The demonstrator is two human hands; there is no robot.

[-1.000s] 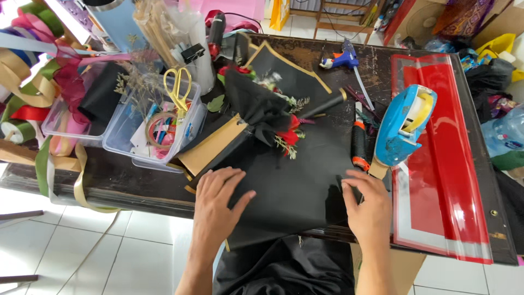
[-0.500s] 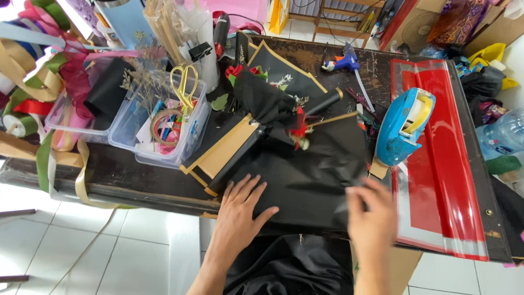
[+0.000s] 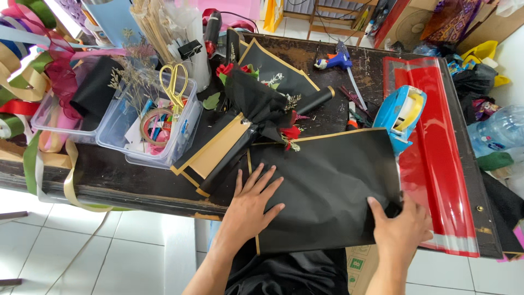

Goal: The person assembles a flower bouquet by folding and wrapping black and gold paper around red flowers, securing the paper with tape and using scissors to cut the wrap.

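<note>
A black wrapping sheet with a gold edge [image 3: 327, 180] lies flat at the front of the dark table [image 3: 125, 183]. My left hand [image 3: 251, 205] presses flat on its left part, fingers spread. My right hand [image 3: 401, 226] grips the sheet's lower right corner. Just behind the sheet lies a small bouquet in black paper [image 3: 262, 106] with red flowers [image 3: 290, 133] and a black rolled handle.
A blue tape dispenser [image 3: 403, 112] and a red glossy sheet [image 3: 436, 158] sit to the right. Clear bins [image 3: 147, 123] with yellow scissors [image 3: 173, 82] and ribbons stand at the left. A blue glue gun [image 3: 335, 59] lies at the back. Tiled floor shows below.
The black sheet has been spread out flatter and pulled rightward. My right hand moved from the sheet's middle right to its lower right corner. My left hand stayed pressing on it.
</note>
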